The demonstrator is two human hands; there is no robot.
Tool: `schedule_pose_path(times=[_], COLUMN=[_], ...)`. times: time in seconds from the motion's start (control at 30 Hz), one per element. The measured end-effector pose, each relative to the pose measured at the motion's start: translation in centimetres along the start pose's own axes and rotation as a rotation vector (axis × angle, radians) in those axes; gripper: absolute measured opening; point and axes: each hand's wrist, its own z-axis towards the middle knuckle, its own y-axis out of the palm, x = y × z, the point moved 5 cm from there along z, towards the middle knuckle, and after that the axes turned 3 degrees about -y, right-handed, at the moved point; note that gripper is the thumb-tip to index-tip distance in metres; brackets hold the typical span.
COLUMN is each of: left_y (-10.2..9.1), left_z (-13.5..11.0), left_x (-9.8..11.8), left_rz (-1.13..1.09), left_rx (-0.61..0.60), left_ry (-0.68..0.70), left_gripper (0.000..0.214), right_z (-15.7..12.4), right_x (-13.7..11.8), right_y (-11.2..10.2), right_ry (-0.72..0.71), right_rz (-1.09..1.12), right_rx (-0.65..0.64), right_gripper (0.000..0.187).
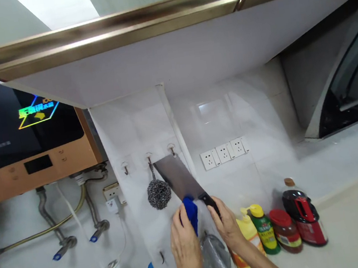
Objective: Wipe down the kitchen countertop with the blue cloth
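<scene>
My right hand (227, 225) is closed around the black handle of a cleaver (180, 176). The broad blade points up and to the left, and its top corner is at the right-hand wall hook (171, 147); I cannot tell whether it hangs on that hook. In my left hand (185, 244) is a blue cloth (191, 214), gripped just below the blade beside the handle. Left of the blade, a steel wool scrubber (159, 193) hangs from the middle hook (149, 158).
Bottles and jars, including a green bottle (265, 230) and a red-lidded jar (286, 230), stand on the counter at right. A grey plastic bag (216, 262) hangs below my hands. Overhead is a cabinet (172, 64); a water heater (30, 141) is at left, a range hood (347, 75) at right.
</scene>
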Motion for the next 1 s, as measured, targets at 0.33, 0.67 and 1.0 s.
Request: schedule_pose_path(times=[0.33, 0.67, 1.0], left_y=[-0.9, -2.4, -0.9], left_z=[-2.7, 6.4, 3.7], left_x=[-3.4, 3.0, 2.3], left_rz=[-0.303, -0.285, -0.287], left_rx=[0.051, 0.146, -0.031], left_ry=[-0.087, 0.093, 0.171], left_gripper=[0.044, 0.06, 0.059], right_z=[-0.4, -0.2, -0.4], right_x=[0.0, -0.6, 0.0], right_y=[0.5, 0.3, 0.6], right_ry=[0.033, -0.003, 0.038], right_rz=[-0.029, -0.036, -0.024], right_rx=[0.032, 0.043, 0.015], right_gripper=[0.033, 0.032, 0.032])
